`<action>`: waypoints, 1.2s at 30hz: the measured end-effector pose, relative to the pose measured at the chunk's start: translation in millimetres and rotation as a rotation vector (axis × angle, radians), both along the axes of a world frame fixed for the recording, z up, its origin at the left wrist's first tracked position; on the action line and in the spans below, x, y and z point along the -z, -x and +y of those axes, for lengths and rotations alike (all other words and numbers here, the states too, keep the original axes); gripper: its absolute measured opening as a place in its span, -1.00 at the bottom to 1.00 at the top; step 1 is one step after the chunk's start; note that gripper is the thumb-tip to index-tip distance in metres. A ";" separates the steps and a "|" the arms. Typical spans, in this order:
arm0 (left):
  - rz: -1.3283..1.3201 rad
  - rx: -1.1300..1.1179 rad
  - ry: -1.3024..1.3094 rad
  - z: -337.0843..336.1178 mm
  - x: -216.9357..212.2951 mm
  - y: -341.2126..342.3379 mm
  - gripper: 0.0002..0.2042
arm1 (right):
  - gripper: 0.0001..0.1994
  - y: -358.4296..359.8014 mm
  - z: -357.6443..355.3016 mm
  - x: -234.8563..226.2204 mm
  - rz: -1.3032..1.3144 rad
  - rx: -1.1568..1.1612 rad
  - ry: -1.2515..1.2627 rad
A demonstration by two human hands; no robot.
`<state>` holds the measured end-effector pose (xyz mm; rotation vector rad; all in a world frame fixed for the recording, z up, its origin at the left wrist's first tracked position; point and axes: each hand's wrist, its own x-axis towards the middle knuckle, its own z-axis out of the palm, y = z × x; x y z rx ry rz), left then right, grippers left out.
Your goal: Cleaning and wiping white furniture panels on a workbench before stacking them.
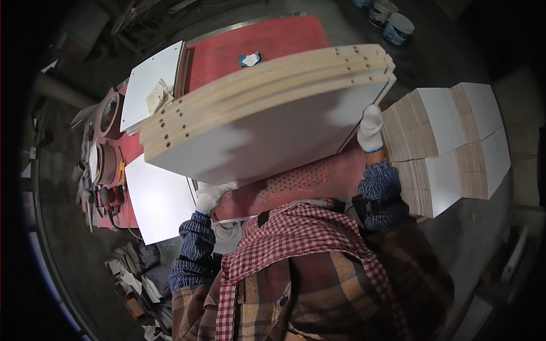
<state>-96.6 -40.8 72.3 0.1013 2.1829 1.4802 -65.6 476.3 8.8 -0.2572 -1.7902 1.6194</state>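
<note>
A bundle of several white-faced wooden panels (pixel 273 131) stands tilted on edge in front of me, its pale edges with drilled holes facing up. My right hand (pixel 371 128), in a white knit glove, is closed on the right end of the bundle. At the lower left corner, my left hand (pixel 211 196), gloved the same way, grips the panels from below; part of its fingers is hidden under them. Beneath lies a red, perforated-looking table top (pixel 296 187). A loose white panel (pixel 153 199) rests on the table's left side, beside my left hand.
Stacked panels (pixel 443 125) stand at the right. Left on the table are more white panels (pixel 145 85) with a cloth (pixel 160 96) on top, rolls of brown tape or belt (pixel 111 113) and a red power tool (pixel 108 198). Buckets (pixel 398 28) sit on the floor far right.
</note>
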 end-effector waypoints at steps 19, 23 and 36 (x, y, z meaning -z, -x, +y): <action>0.413 0.222 0.451 -16.5 91.1 -41.3 -0.75 | -0.49 -99.7 -34.9 -21.5 -0.593 -0.357 -0.198; 0.144 0.160 0.776 10.5 51.0 -48.0 -0.41 | -0.35 -93.4 -14.2 24.6 -0.582 -0.502 -0.627; -0.074 -0.144 0.133 24.4 -77.2 -36.4 -0.51 | -0.55 -86.6 9.8 -73.2 -0.529 -0.360 -0.397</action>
